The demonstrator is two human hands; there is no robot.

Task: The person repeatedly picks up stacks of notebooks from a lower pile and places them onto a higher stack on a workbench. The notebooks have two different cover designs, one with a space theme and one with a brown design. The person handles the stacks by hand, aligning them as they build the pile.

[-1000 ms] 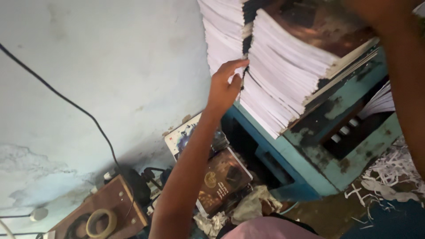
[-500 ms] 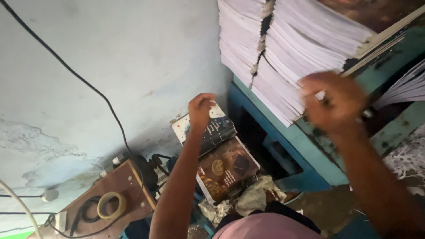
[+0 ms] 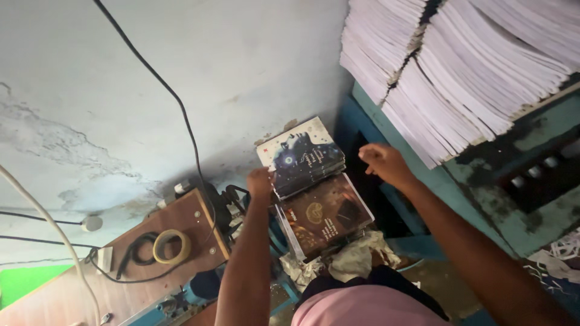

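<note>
My left hand (image 3: pixel 260 182) touches the left edge of a small stack of dark-covered books (image 3: pixel 305 159) that leans by the pale wall. Just below it lies a second stack with a brown cover (image 3: pixel 326 214). My right hand (image 3: pixel 385 164) hovers to the right of the dark stack, fingers loosely curled, holding nothing. Tall piles of white printed sheets (image 3: pixel 459 72) rest on a teal metal machine (image 3: pixel 483 199) at the upper right.
A wooden board (image 3: pixel 181 241) with a roll of tape (image 3: pixel 171 246) and black cables sits at the lower left. A black cable (image 3: pixel 163 90) runs down the wall. Crumpled paper (image 3: pixel 356 259) and paper scraps lie near the floor.
Both hands have come down from the white sheet piles toward the book stacks. The left hand now rests on the dark-covered stack and the right has moved in beside it.
</note>
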